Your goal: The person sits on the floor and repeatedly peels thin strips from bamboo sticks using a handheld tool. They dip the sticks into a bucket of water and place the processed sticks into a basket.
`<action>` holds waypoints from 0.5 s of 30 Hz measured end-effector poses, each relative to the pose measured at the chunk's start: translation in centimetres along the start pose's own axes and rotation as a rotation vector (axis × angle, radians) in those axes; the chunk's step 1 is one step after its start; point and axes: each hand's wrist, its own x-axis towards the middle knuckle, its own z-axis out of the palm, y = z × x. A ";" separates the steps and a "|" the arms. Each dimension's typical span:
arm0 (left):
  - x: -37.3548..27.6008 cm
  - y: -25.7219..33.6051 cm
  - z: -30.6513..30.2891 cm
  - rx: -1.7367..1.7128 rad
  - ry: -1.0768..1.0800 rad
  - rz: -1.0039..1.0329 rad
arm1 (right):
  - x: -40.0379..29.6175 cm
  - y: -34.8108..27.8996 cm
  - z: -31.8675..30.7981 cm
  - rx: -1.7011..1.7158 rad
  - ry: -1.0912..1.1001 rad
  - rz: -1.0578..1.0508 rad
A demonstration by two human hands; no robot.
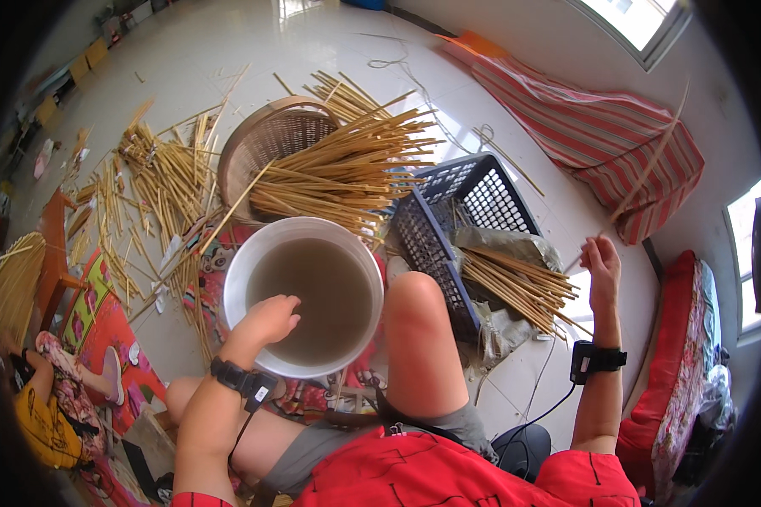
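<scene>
A metal basin [304, 298] of cloudy brown water stands before me. My left hand [279, 319] is over its left side, fingers bent; whether it holds anything cannot be told. Raised at the right, my right hand [600, 253] pinches a long thin strip [650, 166], blurred towards its tip. Behind the basin, a tipped wicker basket [244, 149] holds many peeled sticks [342, 171]. Right of my raised knee, a dark blue plastic crate [418, 237] has a bundle of thin brown sticks [513, 279] leaning out over plastic sheeting.
More sticks [158, 165] lie scattered on the tiled floor at left. Another person [47, 418] sits at far left beside a wooden stool [51, 253] and a fan-shaped bundle [19, 285]. Striped cloth [596, 127] lies along the right wall, near a red cushioned item [659, 380].
</scene>
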 end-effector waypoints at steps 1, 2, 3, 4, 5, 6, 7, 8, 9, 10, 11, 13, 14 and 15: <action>-0.2 0.1 -0.3 -0.004 0.019 -0.005 | 0.0 -3.5 4.2 0.060 -0.065 -0.025; -0.1 0.2 -0.7 -0.009 0.039 -0.006 | -0.2 -6.3 7.8 0.140 -0.170 -0.035; -0.1 0.4 -1.2 -0.012 0.059 -0.011 | -0.6 -8.8 11.2 0.223 -0.277 -0.043; -0.6 0.4 -1.7 -0.024 0.091 -0.012 | -1.4 -10.7 15.1 0.258 -0.404 -0.039; -1.1 0.2 -2.2 -0.041 0.137 -0.026 | -2.3 -12.3 18.7 0.289 -0.529 -0.041; -0.9 0.4 -2.5 -0.064 0.181 -0.019 | -3.2 -13.4 21.5 0.294 -0.662 -0.029; -0.9 0.4 -2.7 -0.084 0.226 -0.023 | -4.1 -14.0 24.4 0.304 -0.804 -0.014; -0.4 0.3 -2.8 -0.126 0.278 -0.021 | -4.9 -14.0 27.1 0.278 -0.929 0.025; 0.0 0.5 -3.2 -0.202 0.294 -0.059 | -5.5 -13.3 29.8 0.252 -1.052 0.065; 0.1 0.4 -3.6 -0.275 0.311 -0.111 | -6.2 -11.9 32.9 0.231 -1.141 0.142; 0.1 0.0 -3.8 -0.351 0.327 -0.163 | -6.8 -10.2 35.6 0.203 -1.231 0.223; 0.5 -1.2 -3.3 -0.742 0.319 -0.180 | -7.8 -8.3 39.3 0.138 -1.313 0.333; 0.8 -1.5 -3.1 -0.959 0.309 -0.200 | -8.3 -7.4 40.6 0.101 -1.351 0.389; 1.3 -1.6 -2.7 -1.183 0.297 -0.220 | -8.6 -6.6 41.7 0.117 -1.379 0.418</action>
